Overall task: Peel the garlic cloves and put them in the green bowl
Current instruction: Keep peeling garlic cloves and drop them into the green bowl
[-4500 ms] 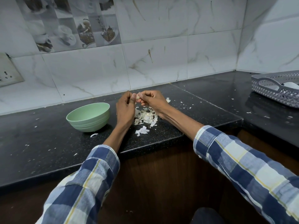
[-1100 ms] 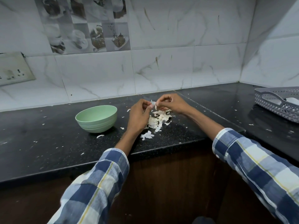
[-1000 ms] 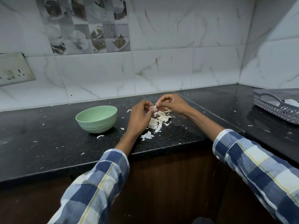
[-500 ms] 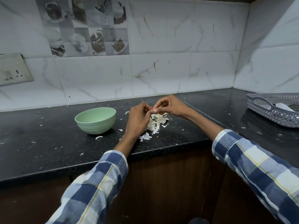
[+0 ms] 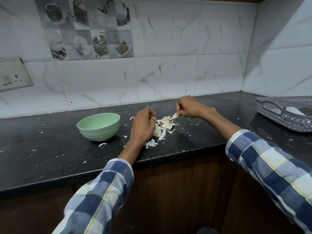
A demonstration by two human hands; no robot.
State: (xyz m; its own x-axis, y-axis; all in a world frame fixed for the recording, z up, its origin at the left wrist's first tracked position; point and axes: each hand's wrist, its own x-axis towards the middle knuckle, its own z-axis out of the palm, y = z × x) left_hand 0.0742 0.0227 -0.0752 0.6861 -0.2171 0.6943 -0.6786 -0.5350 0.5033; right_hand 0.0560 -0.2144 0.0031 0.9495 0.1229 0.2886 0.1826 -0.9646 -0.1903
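L hand [image 5: 143, 125] curled, R hand [image 5: 187, 108] pinching, apart

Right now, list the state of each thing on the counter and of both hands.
Bowl: upright on the counter, contents hidden.
Skins: loose pile between the hands.
Left hand: fingers curled; what it holds is hidden.
Right hand: pinching a pale scrap over the skins.
Basket: on the counter at right, something white inside.

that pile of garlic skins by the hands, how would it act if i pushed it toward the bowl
The garlic skins look thin, curled and loosely heaped, so they would probably scatter rather than slide together. Flakes already dot the black counter, hinting they drift easily.
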